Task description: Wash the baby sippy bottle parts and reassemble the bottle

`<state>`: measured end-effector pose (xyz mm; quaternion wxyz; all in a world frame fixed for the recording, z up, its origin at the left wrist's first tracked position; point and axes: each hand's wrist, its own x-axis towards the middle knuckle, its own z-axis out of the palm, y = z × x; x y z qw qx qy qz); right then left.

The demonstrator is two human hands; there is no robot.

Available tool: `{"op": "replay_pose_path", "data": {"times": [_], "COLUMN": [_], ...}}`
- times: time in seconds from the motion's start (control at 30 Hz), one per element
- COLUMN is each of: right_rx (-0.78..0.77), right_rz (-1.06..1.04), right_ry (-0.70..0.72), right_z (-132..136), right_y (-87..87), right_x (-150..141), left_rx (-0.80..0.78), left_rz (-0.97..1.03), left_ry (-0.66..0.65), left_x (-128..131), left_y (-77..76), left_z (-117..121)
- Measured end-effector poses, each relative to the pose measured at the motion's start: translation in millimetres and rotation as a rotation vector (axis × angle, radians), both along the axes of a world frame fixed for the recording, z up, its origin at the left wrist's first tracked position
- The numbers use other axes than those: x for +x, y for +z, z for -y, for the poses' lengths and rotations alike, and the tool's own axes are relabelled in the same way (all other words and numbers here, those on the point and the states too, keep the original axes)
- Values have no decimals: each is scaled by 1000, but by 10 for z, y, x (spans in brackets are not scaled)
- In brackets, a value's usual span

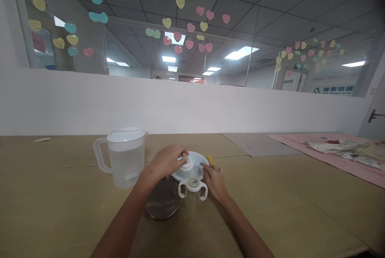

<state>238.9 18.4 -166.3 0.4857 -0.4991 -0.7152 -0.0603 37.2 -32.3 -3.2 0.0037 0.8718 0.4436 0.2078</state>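
My left hand pinches the teat of a white baby bottle top, held over a white plate. My right hand is at the plate's right side, fingers drawn together and the index finger reaching toward the bottle top. A thin line shows at its fingertip; what it holds is too small to name. A yellow object lies just behind the right hand, partly hidden. Nearer to me stands an uncapped clear baby bottle with two white handles. Left of it, below my left wrist, lies a dark metal tray.
A translucent lidded pitcher with a handle stands at left on the wooden table. A pink cloth with crumpled fabric on it covers the far right. A white wall with windows rises behind the table.
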Motion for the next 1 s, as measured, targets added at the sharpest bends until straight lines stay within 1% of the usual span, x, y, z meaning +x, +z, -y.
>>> {"op": "replay_pose_path", "data": {"times": [0.07, 0.17, 0.23, 0.33, 0.4, 0.5, 0.6, 0.67, 0.73, 0.8, 0.87, 0.9, 0.93, 0.97, 1.0], "right_rx": [87, 226, 276, 303, 314, 386, 549, 630, 650, 674, 715, 732, 741, 723, 676], "right_rz": [-34, -58, -21, -30, -82, -142, -142, -121, -95, -41, 17, 17, -12, -74, -163], "right_ry": [-30, 33, 79, 64, 40, 34, -8, -81, -158, -182, -155, -144, -138, -137, -142], "right_z": [64, 153, 172, 139, 116, 124, 158, 168, 166, 161, 161, 164, 168, 171, 172], "right_y": [64, 127, 128, 84, 53, 30, 19, 6, -14, -30, -29, -19, -1, 23, 52], "right_x": [25, 33, 10, -41, -65, -74, -61, -42, -20, -2, -1, -9, -23, -40, -57], "left_rx": [21, 57, 70, 87, 81, 53, 34, -12, -120, -257, -322, -305, -247, -192, -152], "left_rz": [7, -17, -73, -142, -127, -24, 114, 218, 325, 512, 853, 1067, 1235, 1314, 1314], "left_ry": [-4, -38, -99, -166, -206, -282, -336, -366, -404, -406, -317, -229, -169, -137, -122], "left_x": [76, 289, 458, 642, 683, 656, 626, 640, 668, 673, 610, 545, 460, 361, 258], "left_y": [-40, -159, -264, -398, -440, -427, -389, -387, -401, -396, -333, -276, -208, -136, -70], "left_z": [-8, -4, 4, 0, -18, -29, 14, 49, 51, -1, -97, -152, -203, -249, -286]}}
